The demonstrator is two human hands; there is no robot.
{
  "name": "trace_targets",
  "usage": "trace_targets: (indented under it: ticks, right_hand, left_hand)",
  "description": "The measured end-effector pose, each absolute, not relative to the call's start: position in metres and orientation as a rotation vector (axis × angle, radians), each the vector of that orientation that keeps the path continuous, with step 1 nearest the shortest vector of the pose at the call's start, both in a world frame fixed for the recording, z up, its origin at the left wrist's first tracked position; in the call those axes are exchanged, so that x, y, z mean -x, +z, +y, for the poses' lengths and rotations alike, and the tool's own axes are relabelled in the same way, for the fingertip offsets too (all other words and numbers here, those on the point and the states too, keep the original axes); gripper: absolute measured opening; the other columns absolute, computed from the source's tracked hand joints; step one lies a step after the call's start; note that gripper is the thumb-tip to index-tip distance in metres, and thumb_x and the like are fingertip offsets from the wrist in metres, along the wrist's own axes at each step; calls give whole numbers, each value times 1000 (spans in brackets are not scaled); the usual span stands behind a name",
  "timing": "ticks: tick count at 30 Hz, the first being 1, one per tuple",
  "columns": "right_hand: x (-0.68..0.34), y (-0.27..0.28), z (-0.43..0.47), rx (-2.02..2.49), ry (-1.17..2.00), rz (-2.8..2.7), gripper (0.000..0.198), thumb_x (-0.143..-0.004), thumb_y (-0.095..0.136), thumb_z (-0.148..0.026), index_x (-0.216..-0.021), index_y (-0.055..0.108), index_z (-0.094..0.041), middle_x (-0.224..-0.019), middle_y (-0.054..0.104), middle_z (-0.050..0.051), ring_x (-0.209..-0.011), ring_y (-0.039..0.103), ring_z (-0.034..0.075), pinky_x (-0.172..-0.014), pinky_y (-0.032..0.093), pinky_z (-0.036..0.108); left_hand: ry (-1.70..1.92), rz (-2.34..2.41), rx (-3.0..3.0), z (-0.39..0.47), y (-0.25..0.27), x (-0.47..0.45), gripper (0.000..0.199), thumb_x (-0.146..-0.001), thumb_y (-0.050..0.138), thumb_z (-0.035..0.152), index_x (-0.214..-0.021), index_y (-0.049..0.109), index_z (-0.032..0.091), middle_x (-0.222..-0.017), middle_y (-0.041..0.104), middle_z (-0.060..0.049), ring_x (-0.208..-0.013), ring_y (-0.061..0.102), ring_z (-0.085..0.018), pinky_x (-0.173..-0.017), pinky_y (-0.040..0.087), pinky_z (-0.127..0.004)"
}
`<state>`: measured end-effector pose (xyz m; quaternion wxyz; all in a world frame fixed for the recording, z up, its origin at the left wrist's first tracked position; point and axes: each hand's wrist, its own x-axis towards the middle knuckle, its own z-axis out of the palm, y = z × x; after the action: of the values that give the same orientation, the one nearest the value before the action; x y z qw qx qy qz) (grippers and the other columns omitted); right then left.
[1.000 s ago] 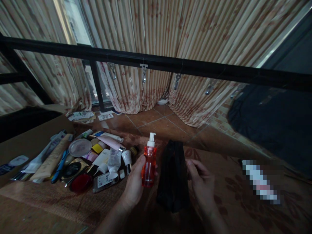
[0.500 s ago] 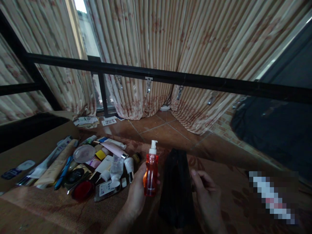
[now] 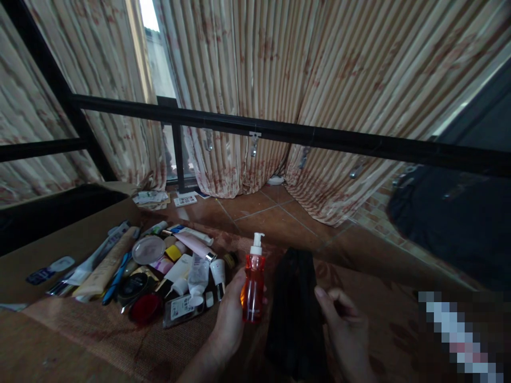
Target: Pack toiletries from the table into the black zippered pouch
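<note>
My left hand [image 3: 230,314] is closed around a red pump bottle [image 3: 254,287] with a white pump top, held upright. Just right of it is a black cloth bag [image 3: 294,314], dark inside. My right hand [image 3: 346,324] is closed at the bag's right side, thumb and forefinger pinching its edge. To the left lies a pile of cosmetics: a pink tube [image 3: 194,244], a beige tube [image 3: 104,266], a round black compact [image 3: 138,286], a red round case [image 3: 146,309] and a clear flat pack with a label [image 3: 183,309].
A cardboard box [image 3: 67,234] stands at the left behind the cosmetics. A black metal rail [image 3: 279,123] with hanging clips crosses ahead, before striped curtains [image 3: 263,64]. Papers [image 3: 151,199] lie on the tiled floor beyond. A blurred pixelated patch [image 3: 459,335] is at lower right.
The whole view has shifted slightly, so things appear further right. Both hands keep their hold on the bottle and the bag, with little other movement.
</note>
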<state>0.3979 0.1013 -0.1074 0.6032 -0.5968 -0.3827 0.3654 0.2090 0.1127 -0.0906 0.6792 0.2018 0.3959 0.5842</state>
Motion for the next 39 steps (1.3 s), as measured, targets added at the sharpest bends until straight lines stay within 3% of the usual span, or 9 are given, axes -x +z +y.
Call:
trace_targets:
  ticks: [12,25,34,39]
  right_hand:
    - [-401,-115,99,1368,874,-890,48,-73,78,-46,-59,40,-21,-53,35,-7,-47,31,7,-42,28,20]
    - [-398,-110,101,1385,824,-931,47,-74,77,-48,-60,41,-21,-55,35,-7,-50,31,8,-45,28,21]
    - [-398,-107,101,1382,800,-953,46,-75,76,-47,-59,43,-20,-54,35,-7,-50,32,8,-46,28,21]
    - [-398,-108,101,1367,778,-961,45,-75,76,-46,-59,43,-20,-56,37,-6,-52,33,8,-47,28,21]
  left_hand:
    - [1325,884,-533,116,-108,-207,42,-84,61,55,-99,62,16,-81,68,-6,-68,64,-19,-63,51,-29]
    - [1368,901,-453,117,-102,-205,47,-71,78,53,-97,68,15,-83,67,-3,-68,63,-17,-63,52,-29]
    - [1304,883,-373,117,-97,-201,39,-59,90,38,-85,72,14,-77,69,-2,-65,60,-12,-62,46,-22]
    - [1252,875,-303,117,-98,-202,30,-68,83,36,-84,72,13,-72,69,-2,-59,60,-12,-56,45,-23]
